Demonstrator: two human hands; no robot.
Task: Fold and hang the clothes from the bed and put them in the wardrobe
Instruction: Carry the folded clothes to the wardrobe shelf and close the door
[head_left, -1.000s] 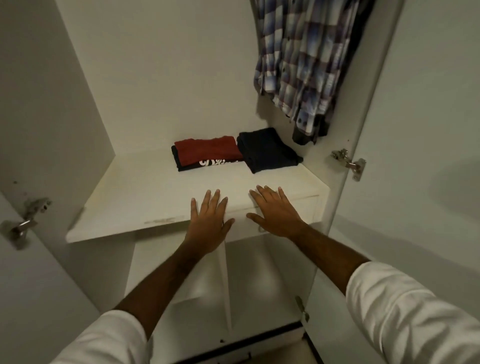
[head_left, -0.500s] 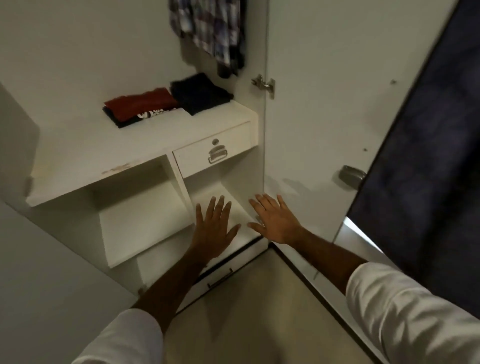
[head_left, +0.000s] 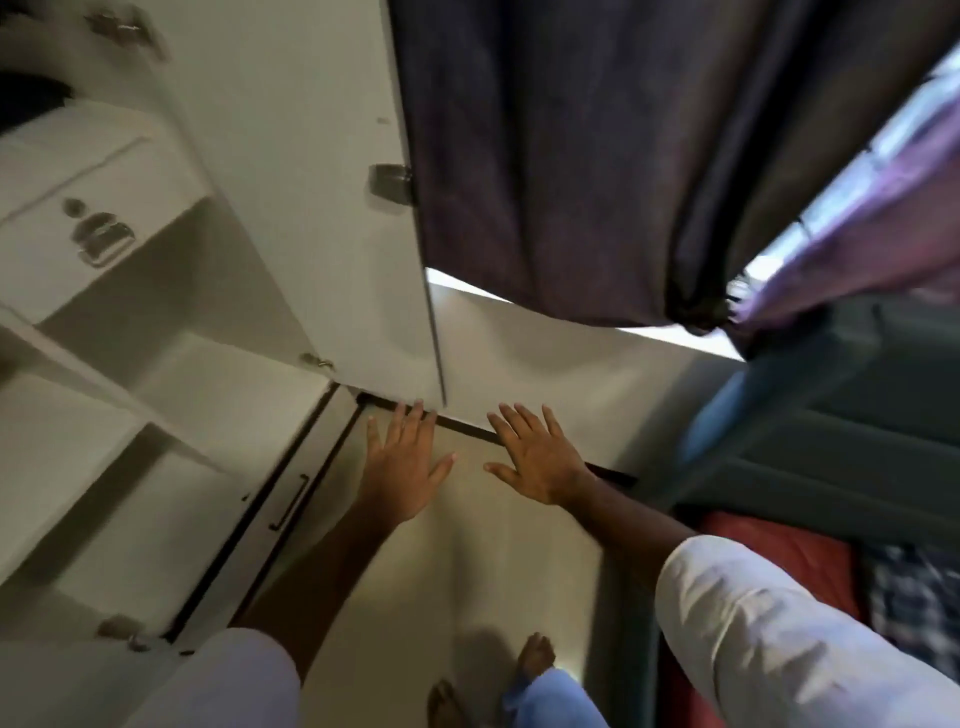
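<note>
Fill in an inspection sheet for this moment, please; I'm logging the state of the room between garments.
Surface: pale floor, bare where it shows; the person's bare feet stand on it.
Job's things: wardrobe open, door swung out; a dark folded garment just shows on its shelf. Red cloth and checked cloth lie at the lower right, blurred.
Clutter: nothing seen.
Hands: left hand and right hand both flat, fingers spread, holding nothing.
Cables: nothing seen.
Surroundings: dark purple curtain with daylight at its edge; closed drawer with metal handle.
</note>
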